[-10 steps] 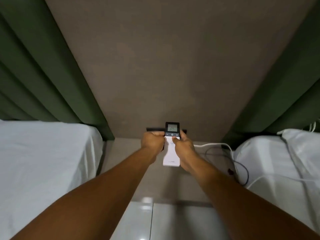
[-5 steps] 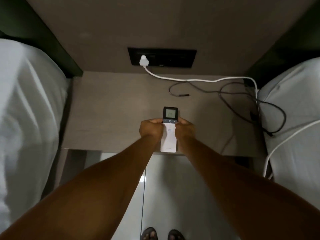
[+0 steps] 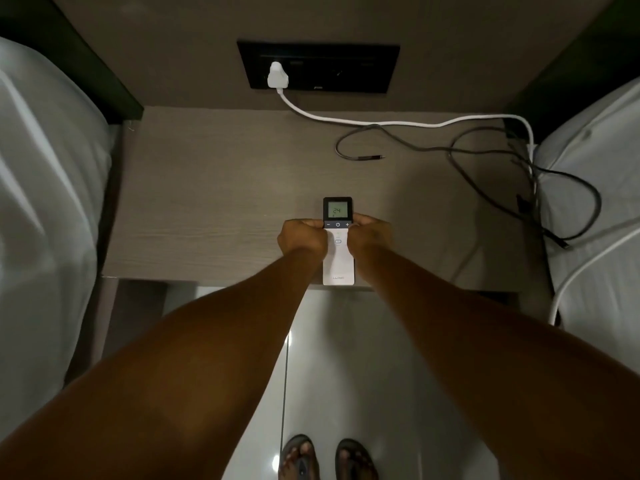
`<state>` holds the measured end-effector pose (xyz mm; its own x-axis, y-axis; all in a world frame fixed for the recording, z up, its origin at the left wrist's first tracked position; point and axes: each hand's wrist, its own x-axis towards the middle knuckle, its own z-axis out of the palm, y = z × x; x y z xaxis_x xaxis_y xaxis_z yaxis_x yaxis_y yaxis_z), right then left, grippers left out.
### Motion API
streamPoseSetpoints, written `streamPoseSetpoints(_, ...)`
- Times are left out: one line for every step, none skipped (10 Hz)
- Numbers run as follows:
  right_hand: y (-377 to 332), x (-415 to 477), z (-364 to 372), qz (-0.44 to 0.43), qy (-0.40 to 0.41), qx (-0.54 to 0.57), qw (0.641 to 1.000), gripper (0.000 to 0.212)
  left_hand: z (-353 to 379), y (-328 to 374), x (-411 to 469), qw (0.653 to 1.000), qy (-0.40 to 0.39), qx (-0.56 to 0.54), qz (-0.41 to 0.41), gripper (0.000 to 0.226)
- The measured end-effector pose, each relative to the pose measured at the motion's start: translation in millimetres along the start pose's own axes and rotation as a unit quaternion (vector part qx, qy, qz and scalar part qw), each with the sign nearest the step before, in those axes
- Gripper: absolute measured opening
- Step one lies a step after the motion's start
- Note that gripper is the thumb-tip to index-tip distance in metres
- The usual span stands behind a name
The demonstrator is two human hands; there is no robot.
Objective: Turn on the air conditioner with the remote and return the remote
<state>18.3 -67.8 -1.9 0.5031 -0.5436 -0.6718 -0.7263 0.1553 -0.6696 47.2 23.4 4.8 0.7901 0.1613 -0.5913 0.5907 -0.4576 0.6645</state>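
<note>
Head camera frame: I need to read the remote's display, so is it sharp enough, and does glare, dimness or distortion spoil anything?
In the head view the room is dim, yet the remote screen glows and reads 24 clearly; the left hand and right hand look sharp; glare spots sit on the glossy floor; the bedding at the left edge looks smeared, and wide-angle distortion stretches the forearms.

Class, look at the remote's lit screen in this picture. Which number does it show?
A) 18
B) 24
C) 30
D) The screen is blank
B: the small green display at the top of the remote, held between the left hand and the right hand over the bedside table, reads 24.
</note>
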Motion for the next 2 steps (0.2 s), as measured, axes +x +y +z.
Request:
streamPoseSetpoints(-7,-2,-3,-0.016,0.01,-0.039,0.999,0.023,-1,2,-5,0.999,-0.003,0.029,0.032,0.017)
streamPoseSetpoints(-16,-13,-10,-0.044,0.044,-0.048,0.997,0.012,-7,7,-18,0.995,-0.034,0.067,0.071,0.021)
